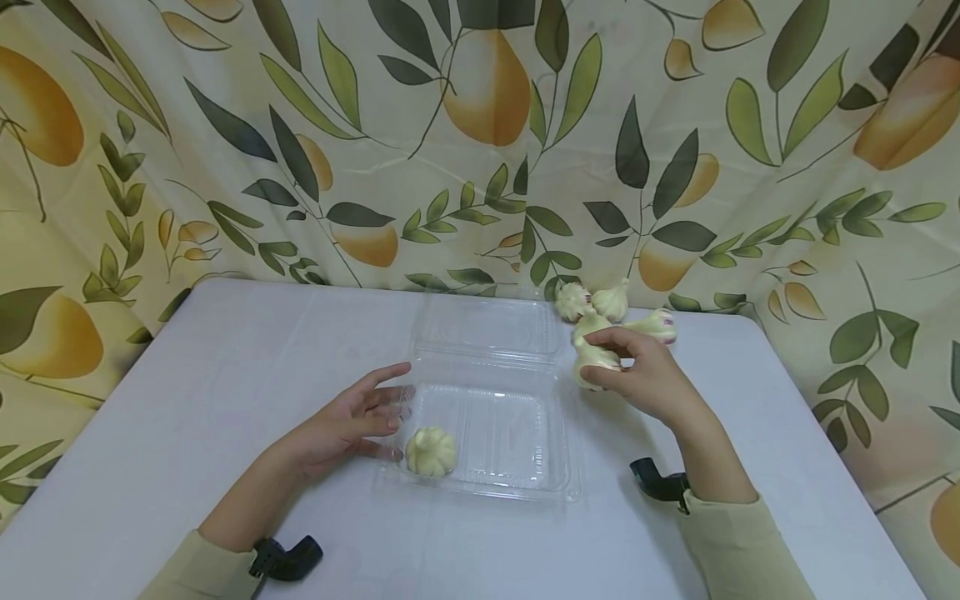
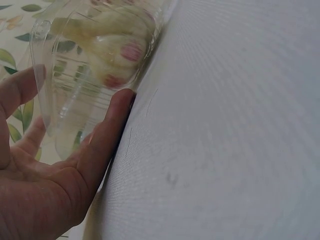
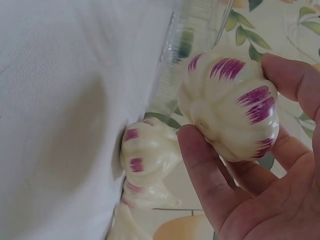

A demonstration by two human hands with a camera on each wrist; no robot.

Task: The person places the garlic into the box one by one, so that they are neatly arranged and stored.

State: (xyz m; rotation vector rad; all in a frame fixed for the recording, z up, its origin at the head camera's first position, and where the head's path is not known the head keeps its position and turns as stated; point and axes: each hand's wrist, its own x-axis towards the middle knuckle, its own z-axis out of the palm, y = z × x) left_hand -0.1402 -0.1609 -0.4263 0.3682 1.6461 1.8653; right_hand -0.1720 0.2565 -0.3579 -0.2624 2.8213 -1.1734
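Observation:
A clear plastic box (image 1: pixel 487 433) lies with its lid (image 1: pixel 486 327) folded back. One garlic bulb (image 1: pixel 431 452) sits in its near left corner, seen through the plastic in the left wrist view (image 2: pixel 117 45). My left hand (image 1: pixel 348 421) rests at the box's left side, fingers spread and touching the wall. My right hand (image 1: pixel 648 371) pinches a purple-streaked garlic bulb (image 3: pixel 230 107) between thumb and fingers, right of the box. In the left wrist view my left hand (image 2: pixel 65 160) has one finger low against the table.
Several more garlic bulbs (image 1: pixel 573 301) (image 3: pixel 150 152) lie beyond my right hand, near the table's back edge and right of the lid. A white cloth covers the table (image 1: pixel 247 358). Behind it hangs a curtain (image 1: pixel 480 183) printed with leaves and fruit.

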